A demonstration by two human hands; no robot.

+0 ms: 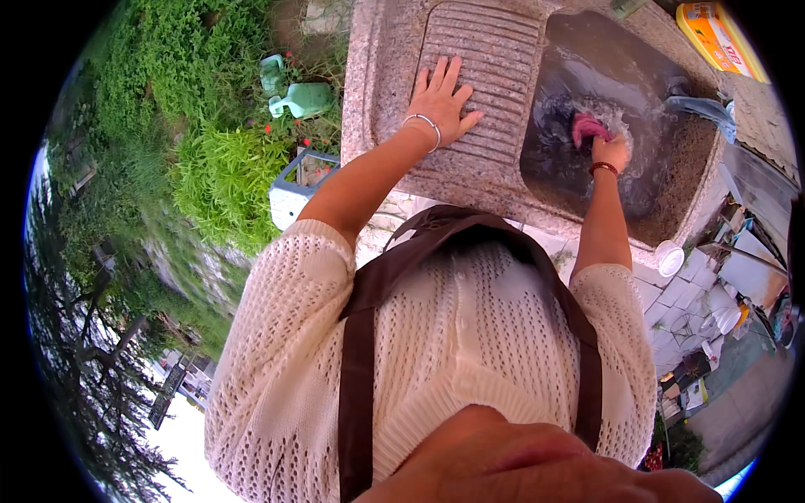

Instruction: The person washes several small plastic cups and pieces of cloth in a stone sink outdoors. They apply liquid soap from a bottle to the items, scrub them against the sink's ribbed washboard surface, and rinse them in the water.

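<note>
My left hand lies flat with its fingers spread on the ribbed washboard, which forms the left part of a speckled stone sink. In the basin on the right, my right hand is closed on a dark pink cloth at the surface of murky grey water. Splashes and ripples surround the cloth. Part of it is under water, so its full shape is hidden.
A blue-grey cloth-like strip hangs over the basin's right rim. Behind it stands a yellow and orange package. A small white lid-like object is near the front right corner. Green watering cans and a white stool-like frame stand at left.
</note>
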